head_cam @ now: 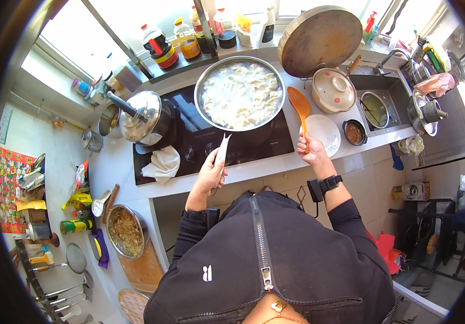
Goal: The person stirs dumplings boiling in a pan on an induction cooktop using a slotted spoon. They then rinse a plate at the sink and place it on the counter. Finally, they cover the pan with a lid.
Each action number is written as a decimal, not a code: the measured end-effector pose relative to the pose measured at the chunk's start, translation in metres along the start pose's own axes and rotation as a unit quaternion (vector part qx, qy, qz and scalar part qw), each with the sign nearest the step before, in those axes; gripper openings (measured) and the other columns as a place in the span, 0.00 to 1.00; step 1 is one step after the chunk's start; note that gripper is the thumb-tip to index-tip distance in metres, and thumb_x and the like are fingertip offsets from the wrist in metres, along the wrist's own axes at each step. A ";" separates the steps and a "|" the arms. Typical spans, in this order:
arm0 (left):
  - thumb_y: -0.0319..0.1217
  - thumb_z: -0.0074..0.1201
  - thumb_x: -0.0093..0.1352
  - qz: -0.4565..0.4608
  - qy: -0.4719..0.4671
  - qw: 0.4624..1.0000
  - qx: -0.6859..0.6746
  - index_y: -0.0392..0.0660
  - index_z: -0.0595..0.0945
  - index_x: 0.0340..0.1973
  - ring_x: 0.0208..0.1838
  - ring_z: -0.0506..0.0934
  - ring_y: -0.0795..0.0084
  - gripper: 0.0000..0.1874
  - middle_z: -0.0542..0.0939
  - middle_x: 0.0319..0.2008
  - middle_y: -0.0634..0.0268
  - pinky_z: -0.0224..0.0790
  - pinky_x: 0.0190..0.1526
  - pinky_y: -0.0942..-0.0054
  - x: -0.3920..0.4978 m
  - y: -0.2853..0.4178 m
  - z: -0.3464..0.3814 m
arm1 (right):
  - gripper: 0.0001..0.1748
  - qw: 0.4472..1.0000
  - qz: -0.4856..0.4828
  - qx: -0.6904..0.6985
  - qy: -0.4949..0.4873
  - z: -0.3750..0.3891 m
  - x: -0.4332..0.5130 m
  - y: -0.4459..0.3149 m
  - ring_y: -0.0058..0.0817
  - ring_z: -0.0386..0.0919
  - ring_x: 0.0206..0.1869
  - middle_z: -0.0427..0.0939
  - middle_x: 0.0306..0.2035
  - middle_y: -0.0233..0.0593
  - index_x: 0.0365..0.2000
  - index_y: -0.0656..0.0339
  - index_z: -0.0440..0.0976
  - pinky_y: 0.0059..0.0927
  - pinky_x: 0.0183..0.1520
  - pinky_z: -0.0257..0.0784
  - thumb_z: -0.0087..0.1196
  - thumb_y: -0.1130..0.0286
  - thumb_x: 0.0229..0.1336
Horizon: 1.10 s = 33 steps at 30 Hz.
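Note:
A wide pan [199, 106] full of dumplings [236, 95] in pale, foamy liquid sits on the black glass cooktop [256, 146]. My left hand [205, 180] is closed around the pan's long handle [222, 150]. In my right hand [313, 150] I grip an orange slotted spoon [298, 101], its perforated head raised to the right of the pan. Just beyond that hand lies a white plate [328, 131], partly covered by the hand and spoon. A white cloth [163, 165] rests on the cooktop's front left corner.
A lidded pot [142, 117] stands left of the pan. To the right are a lidded clay pot [333, 90], a small bowl of brown sauce [354, 133] and the sink [399, 95]. A round wooden board [321, 38] leans behind. A bowl of filling [126, 231] occupies the left counter.

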<state>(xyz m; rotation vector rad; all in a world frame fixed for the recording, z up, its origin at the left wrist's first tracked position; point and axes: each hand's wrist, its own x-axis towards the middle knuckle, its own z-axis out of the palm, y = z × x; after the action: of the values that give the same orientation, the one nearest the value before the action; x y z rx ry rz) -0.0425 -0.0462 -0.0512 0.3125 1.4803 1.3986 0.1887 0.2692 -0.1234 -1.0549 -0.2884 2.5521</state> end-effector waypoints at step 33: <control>0.39 0.49 0.80 0.003 -0.011 1.000 0.000 0.55 0.60 0.74 0.16 0.70 0.81 0.29 0.75 0.25 0.67 0.63 0.17 0.81 -0.001 0.000 -0.002 | 0.25 0.849 0.137 -0.505 0.067 -0.050 -0.009 0.006 0.45 0.85 0.28 0.81 0.32 0.56 0.37 0.74 0.75 0.40 0.30 0.85 0.49 0.55 0.72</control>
<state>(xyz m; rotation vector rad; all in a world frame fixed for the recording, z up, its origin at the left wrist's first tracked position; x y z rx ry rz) -0.0439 -0.0481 -0.0517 0.3323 1.4623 1.3960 0.2284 0.2626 -0.1545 -1.6851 -1.6745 2.4965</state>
